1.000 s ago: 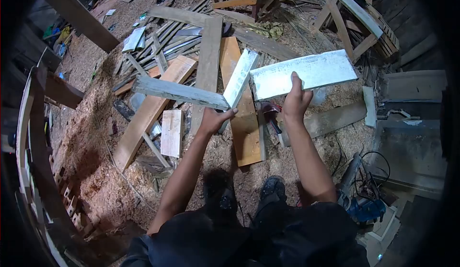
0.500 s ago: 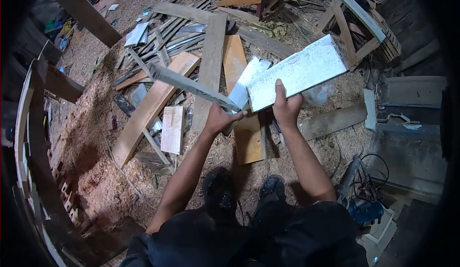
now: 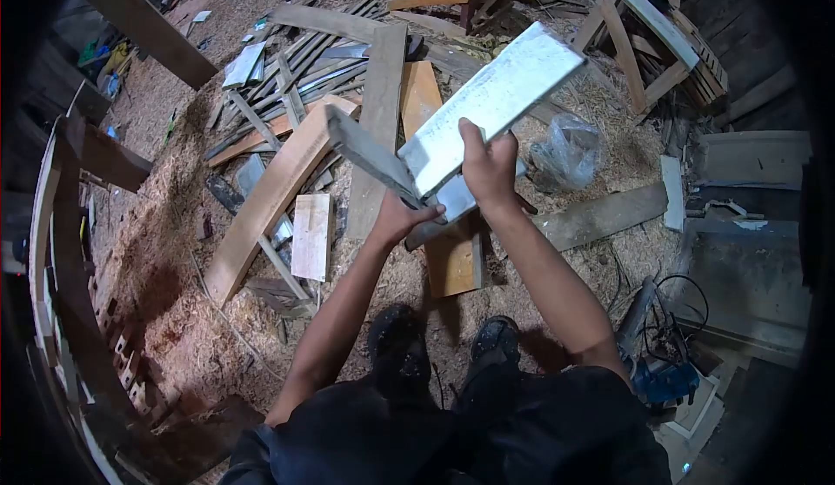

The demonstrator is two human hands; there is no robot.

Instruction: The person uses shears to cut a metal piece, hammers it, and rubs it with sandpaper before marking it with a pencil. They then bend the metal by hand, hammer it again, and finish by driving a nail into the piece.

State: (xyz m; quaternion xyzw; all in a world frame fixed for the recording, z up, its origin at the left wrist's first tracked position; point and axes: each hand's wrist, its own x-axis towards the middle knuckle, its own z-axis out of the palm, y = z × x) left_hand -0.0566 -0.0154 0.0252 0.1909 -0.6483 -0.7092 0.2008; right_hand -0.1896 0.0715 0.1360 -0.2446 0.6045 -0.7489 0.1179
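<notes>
My left hand [image 3: 405, 219] is closed on the near end of a grey, weathered wooden board [image 3: 370, 156], which slants up and away to the left. A wide white-faced board [image 3: 496, 102] is gripped by my right hand [image 3: 492, 167], its thumb lying on the white face. The white board's lower corner meets the grey board just above my left hand, and the two form a V. Below them a smaller pale piece [image 3: 457, 196] shows partly; what supports it is hidden.
Sawdust and shavings cover the ground. A long plank [image 3: 261, 215], a short pale board [image 3: 311, 237] and an orange-brown board [image 3: 454, 263] lie ahead. Clear plastic [image 3: 574, 150] sits to the right. A blue power tool [image 3: 665, 382] with a cord is by my right leg.
The white board has swung left and tilted more upright, its lower corner coming against the grey board. The grey board's far end has turned, showing more of its flat face.
</notes>
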